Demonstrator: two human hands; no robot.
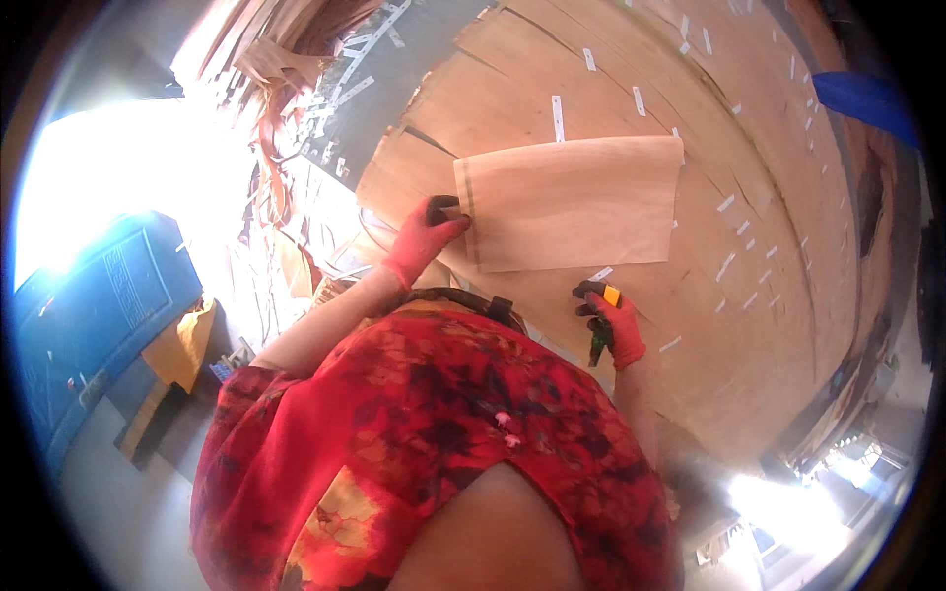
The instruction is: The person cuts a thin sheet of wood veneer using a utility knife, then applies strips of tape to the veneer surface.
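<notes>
A rectangular piece of thin wood veneer [576, 204] lies over a large veneer sheet [778, 345] in front of me. My left hand [428, 236], in a red glove with dark fingertips, pinches the left edge of this smaller piece. Below its lower right part, my right hand [613, 320] is closed around a small tool with a yellow part [612, 295] and a dark green end. The tool's exact kind is hard to make out. This hand is apart from the veneer piece and low over the large sheet.
White tape strips [559, 118] dot the large sheet, which has long cracks [431, 139]. Torn veneer scraps [271, 128] hang at its left. A blue bin [108, 305] stands far left, and something blue [867, 103] juts in at upper right.
</notes>
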